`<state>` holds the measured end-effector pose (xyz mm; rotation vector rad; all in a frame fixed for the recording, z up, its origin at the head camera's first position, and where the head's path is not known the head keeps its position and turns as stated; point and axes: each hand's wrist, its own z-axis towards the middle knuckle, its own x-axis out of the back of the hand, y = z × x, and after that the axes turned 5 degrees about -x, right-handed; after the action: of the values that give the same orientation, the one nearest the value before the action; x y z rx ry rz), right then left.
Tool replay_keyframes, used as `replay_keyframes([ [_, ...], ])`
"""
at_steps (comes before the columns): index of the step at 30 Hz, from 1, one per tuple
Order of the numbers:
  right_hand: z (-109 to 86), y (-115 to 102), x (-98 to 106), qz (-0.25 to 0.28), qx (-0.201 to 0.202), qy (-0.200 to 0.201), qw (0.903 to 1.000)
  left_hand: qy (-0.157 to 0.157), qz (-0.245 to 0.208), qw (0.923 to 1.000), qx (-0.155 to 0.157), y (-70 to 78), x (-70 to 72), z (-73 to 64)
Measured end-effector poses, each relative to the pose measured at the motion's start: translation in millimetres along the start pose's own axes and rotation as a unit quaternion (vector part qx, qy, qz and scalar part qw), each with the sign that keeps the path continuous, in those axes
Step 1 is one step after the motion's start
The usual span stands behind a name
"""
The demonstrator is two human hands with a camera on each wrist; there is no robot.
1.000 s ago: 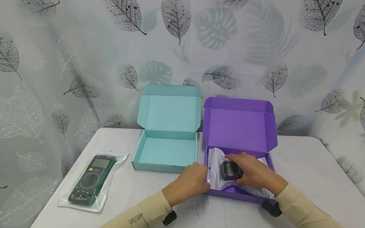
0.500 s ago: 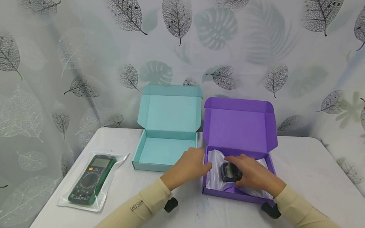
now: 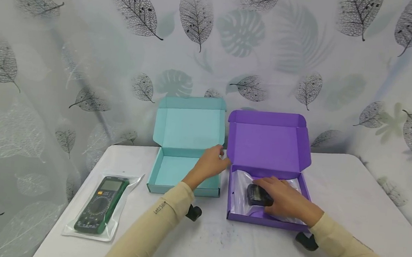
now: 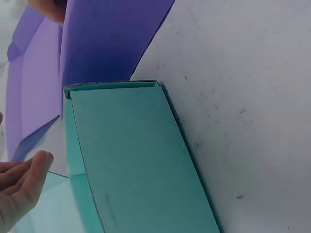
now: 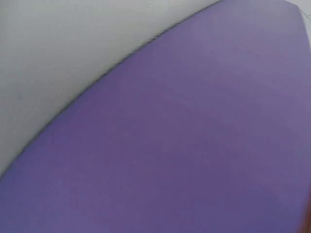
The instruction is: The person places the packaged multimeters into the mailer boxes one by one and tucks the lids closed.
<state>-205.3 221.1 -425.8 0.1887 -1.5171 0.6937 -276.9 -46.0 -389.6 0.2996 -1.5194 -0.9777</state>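
Near the back edge of the counter there's a purple box, with a teal box just left of it. I'd keep the plastic bag flat, off the walls, and go gently. Left grip is loose, thumb apart, nothing in it. Right grip is curled around a black gadget in the purple box.

Two boxes — one teal box mid-frame, one purple box right of it. Two hands: left hand, right hand. Two sleeves. One meter at lower left — and one dark gadget right of centre. At least two clear bags. One table.
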Motion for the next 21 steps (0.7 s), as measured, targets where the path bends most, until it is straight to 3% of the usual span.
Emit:
replay_keyframes([
  [6,-1.0,12.2,22.4,0.047,0.006,0.105,0.9934,0.008,-0.066,0.9975,0.026,-7.6,1.6,7.8],
  [9,0.4,23.7,40.6,0.057,-0.027,0.167,0.9839,0.0,-0.089,0.9954,0.034,-9.0,2.5,9.9],
  [13,1.1,42.3,63.0,0.078,-0.107,0.218,0.9668,-0.018,-0.137,0.9893,0.045,-9.0,3.7,11.5],
  [16,-0.1,59.0,73.2,0.112,-0.18,0.21,0.9545,-0.029,-0.183,0.9815,0.047,-8.9,3.5,13.1],
  [21,-3.9,83.2,79.2,0.193,-0.265,0.116,0.9376,-0.044,-0.24,0.9687,0.046,-8.9,1.2,15.9],
])
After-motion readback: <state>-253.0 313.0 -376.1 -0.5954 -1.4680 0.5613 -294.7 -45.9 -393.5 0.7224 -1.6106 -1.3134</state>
